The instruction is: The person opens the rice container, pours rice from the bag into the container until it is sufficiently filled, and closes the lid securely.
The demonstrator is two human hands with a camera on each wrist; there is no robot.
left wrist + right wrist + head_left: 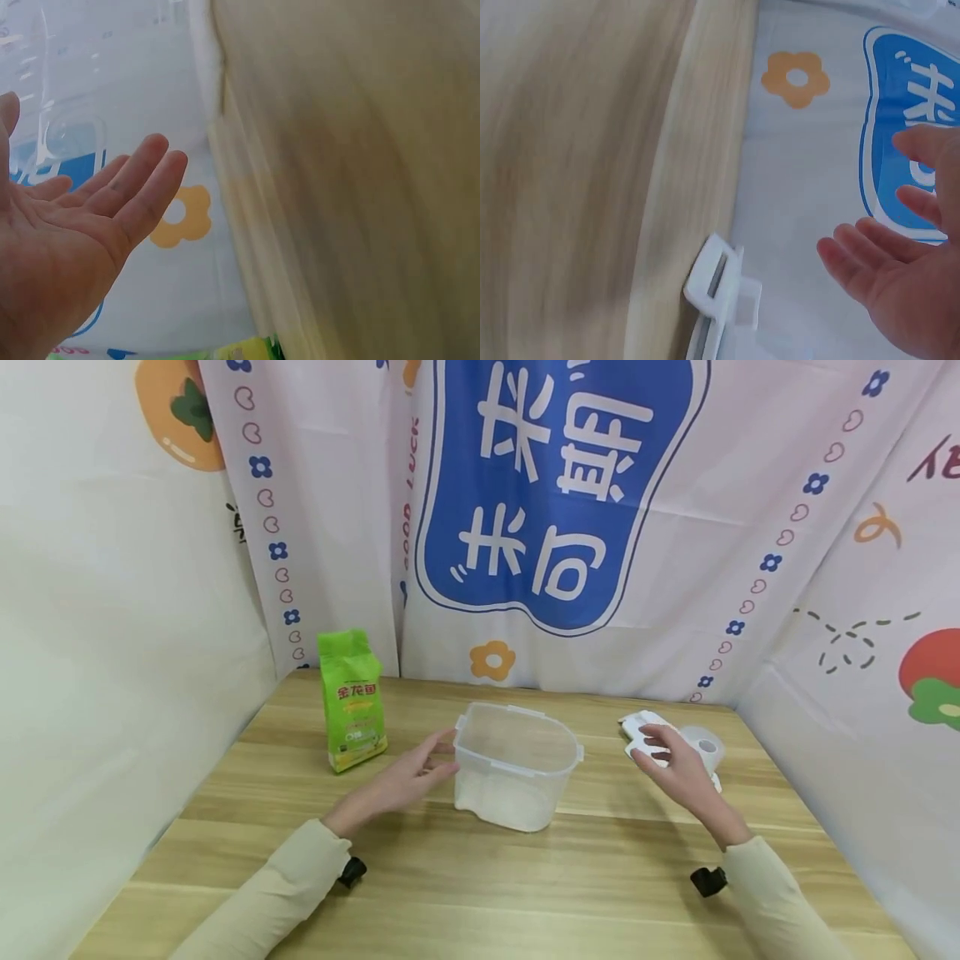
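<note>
A clear plastic container (517, 777), with no lid on it, stands on the table. My left hand (405, 781) is at its left side, fingertips close to the wall; whether they touch it I cannot tell. In the left wrist view that hand (82, 240) has its fingers spread and holds nothing. My right hand (678, 768) hovers to the right of the container, in front of a white plastic piece (637, 724) with a clear round part (705, 742), which it partly hides. The right wrist view shows this hand (907, 270) with loosely bent fingers and nothing in them.
A green bag (352, 706) with printed lettering stands upright at the back left of the wooden table (480, 893). Behind the table hangs a printed white curtain (337, 510), and similar cloth lines both sides.
</note>
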